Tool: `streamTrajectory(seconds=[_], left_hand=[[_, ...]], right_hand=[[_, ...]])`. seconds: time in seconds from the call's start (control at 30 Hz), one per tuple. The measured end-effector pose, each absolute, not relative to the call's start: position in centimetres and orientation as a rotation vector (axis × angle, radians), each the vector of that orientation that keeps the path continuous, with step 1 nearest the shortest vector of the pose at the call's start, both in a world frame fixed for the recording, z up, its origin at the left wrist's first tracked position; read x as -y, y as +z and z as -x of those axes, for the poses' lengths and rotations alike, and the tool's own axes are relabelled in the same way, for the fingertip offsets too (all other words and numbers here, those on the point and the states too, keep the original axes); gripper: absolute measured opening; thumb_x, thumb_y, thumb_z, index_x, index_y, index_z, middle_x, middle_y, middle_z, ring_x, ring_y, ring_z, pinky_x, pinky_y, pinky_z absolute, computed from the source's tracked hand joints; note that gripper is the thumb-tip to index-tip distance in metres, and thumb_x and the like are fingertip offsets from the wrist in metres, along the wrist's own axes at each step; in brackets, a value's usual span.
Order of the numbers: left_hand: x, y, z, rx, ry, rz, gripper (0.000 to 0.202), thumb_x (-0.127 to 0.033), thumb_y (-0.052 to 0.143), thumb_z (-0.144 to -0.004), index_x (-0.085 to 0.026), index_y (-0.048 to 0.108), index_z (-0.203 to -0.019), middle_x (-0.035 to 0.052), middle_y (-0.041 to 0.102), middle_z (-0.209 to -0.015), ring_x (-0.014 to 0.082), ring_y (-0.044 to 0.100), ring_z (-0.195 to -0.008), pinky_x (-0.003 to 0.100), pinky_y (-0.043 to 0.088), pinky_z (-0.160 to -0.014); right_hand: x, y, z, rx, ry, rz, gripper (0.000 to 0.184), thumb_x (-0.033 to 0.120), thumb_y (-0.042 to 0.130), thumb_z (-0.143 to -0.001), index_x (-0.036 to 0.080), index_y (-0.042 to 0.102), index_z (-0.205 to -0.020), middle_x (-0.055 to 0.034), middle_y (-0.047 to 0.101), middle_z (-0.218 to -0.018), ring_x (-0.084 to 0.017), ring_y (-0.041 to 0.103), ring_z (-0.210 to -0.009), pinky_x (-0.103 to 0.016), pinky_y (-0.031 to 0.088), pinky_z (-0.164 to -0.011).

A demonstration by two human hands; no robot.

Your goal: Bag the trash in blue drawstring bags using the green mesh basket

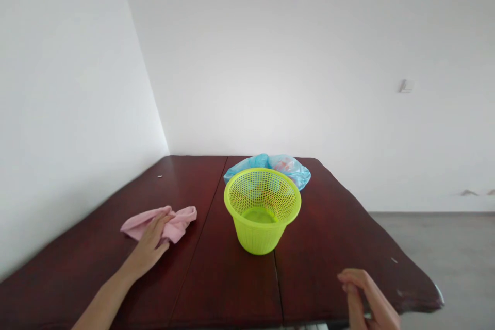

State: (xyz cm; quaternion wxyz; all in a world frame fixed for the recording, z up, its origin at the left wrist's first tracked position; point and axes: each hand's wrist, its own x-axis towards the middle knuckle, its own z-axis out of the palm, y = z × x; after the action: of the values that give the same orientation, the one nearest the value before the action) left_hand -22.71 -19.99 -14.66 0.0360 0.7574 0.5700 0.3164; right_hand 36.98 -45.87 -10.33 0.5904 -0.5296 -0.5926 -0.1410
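Lays the left hand palm-down across the middle of a pink cloth, with thumb spread away from the fingers; cannot tell whether any fold is caught underneath. Has the cloth directly under those fingers and reaching out to both sides, with its long axis running roughly sideways, at an angle to the forearm. Makes the left hand clearly the nearer one, in contact. Holds the right hand well apart, by the near right edge of a dark red table, with thumb and fingertips pressed together and no object visible between them. Farther out, sideways between the hands, shows a lime-green basket, upright and apart from the cloth; behind that, partly hidden, a blue plastic bag near the white wall.
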Motion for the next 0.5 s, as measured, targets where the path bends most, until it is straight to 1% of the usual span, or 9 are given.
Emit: streamTrajectory(seconds=[0.07,0.17,0.27,0.33,0.4,0.43,0.5], left_hand=[[20.0,-15.3,22.7,-1.771,0.872,-2.339,0.075,-0.045,0.052,-0.103,-0.021,0.060,-0.174,0.0202,0.058,-0.187,0.0408,0.046,-0.180,0.057,0.042,-0.145],[19.8,-15.3,21.8,-1.997,0.700,-2.313,0.074,-0.043,0.042,-0.114,-0.016,0.055,-0.181,0.0237,0.047,-0.194,0.0426,0.031,-0.188,0.062,0.034,-0.147],[20.4,-14.8,20.3,-2.203,0.607,-2.290,0.076,-0.043,0.037,-0.118,-0.011,0.050,-0.187,0.0298,0.036,-0.199,0.0483,0.025,-0.189,0.069,0.027,-0.148],[21.7,-14.6,19.6,-2.208,0.576,-2.362,0.082,-0.046,0.035,-0.120,-0.006,0.044,-0.190,0.0337,0.030,-0.200,0.0505,0.022,-0.190,0.070,0.023,-0.149],[23.7,-14.8,19.3,-2.170,0.565,-2.484,0.084,-0.047,0.032,-0.120,-0.003,0.042,-0.191,0.0339,0.026,-0.201,0.0492,0.019,-0.192,0.070,0.018,-0.151],[24.9,-15.1,19.2,-2.145,0.565,-2.547,0.083,-0.047,0.032,-0.121,-0.004,0.044,-0.191,0.0328,0.027,-0.201,0.0479,0.018,-0.192,0.070,0.016,-0.152],[27.6,-15.7,19.4,-2.038,0.536,-2.657,0.079,-0.044,0.033,-0.121,-0.007,0.050,-0.189,0.0292,0.035,-0.199,0.0445,0.020,-0.193,0.068,0.016,-0.153]], right_hand=[[45.6,-10.9,-35.3,1.411,-0.250,1.200,0.014,0.024,0.071,-0.111,0.028,0.082,-0.103,-0.0074,0.084,-0.093,-0.024,0.085,-0.076,-0.029,0.071,-0.068],[45.1,-11.5,-31.5,1.468,-0.084,1.114,0.015,0.020,0.066,-0.112,0.027,0.078,-0.104,-0.0057,0.080,-0.091,-0.023,0.082,-0.075,-0.028,0.069,-0.068],[45.5,-12.1,-27.4,1.523,0.052,1.028,0.017,0.017,0.062,-0.112,0.028,0.074,-0.107,-0.0046,0.079,-0.092,-0.022,0.082,-0.078,-0.029,0.069,-0.071],[46.2,-12.8,-25.2,1.572,0.112,0.994,0.017,0.015,0.061,-0.111,0.029,0.072,-0.109,-0.0042,0.079,-0.094,-0.023,0.083,-0.081,-0.030,0.070,-0.074],[47.2,-13.6,-23.9,1.647,0.152,0.950,0.017,0.015,0.062,-0.107,0.030,0.070,-0.111,-0.0033,0.080,-0.094,-0.023,0.084,-0.081,-0.031,0.070,-0.074],[47.7,-14.0,-23.6,1.676,0.159,0.923,0.017,0.016,0.063,-0.106,0.031,0.068,-0.111,-0.0025,0.079,-0.093,-0.024,0.083,-0.079,-0.030,0.069,-0.072],[48.9,-14.6,-23.9,1.703,0.165,0.899,0.015,0.018,0.063,-0.105,0.032,0.067,-0.109,-0.0011,0.078,-0.090,-0.023,0.081,-0.073,-0.029,0.066,-0.066]])
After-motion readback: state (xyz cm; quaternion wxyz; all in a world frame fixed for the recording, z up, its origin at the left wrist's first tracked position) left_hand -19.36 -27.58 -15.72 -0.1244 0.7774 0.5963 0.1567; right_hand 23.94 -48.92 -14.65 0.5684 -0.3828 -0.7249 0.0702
